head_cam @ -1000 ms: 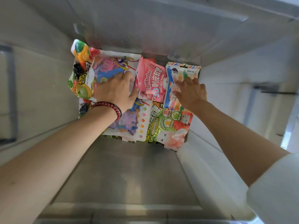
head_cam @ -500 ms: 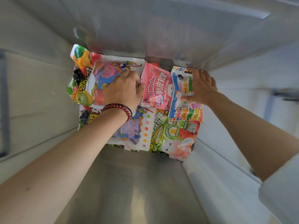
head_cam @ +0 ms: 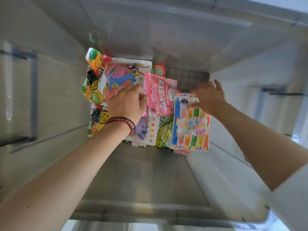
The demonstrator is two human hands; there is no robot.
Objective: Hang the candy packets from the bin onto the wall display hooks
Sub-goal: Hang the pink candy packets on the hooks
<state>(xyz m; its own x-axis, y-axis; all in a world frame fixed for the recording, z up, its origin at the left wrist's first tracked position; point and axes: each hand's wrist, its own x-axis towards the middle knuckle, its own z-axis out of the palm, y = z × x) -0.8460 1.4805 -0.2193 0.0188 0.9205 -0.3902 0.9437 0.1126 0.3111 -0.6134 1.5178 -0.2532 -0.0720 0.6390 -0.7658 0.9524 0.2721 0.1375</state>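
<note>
I look straight down into a deep translucent bin (head_cam: 225,172) with several candy packets on its floor. My left hand (head_cam: 127,103), with a red bead bracelet at the wrist, pinches the left edge of the pink bobo packet (head_cam: 159,95). My right hand (head_cam: 209,97) pinches the top of a white packet with colourful stripes (head_cam: 190,129), lifted above the pile. A white cartoon packet (head_cam: 126,72) and a fruit-print packet (head_cam: 94,79) lie to the left. A green packet (head_cam: 164,130) lies underneath.
The bin's tall walls close in on all sides. Its gridded floor (head_cam: 190,77) shows bare at the far right corner. A second fruit-print packet (head_cam: 97,120) lies at the near left. No display hooks are in view.
My right hand has lifted the striped packet toward me, off the far right corner, baring the gridded floor. My left hand moved from the cartoon packet to the pink packet's edge.
</note>
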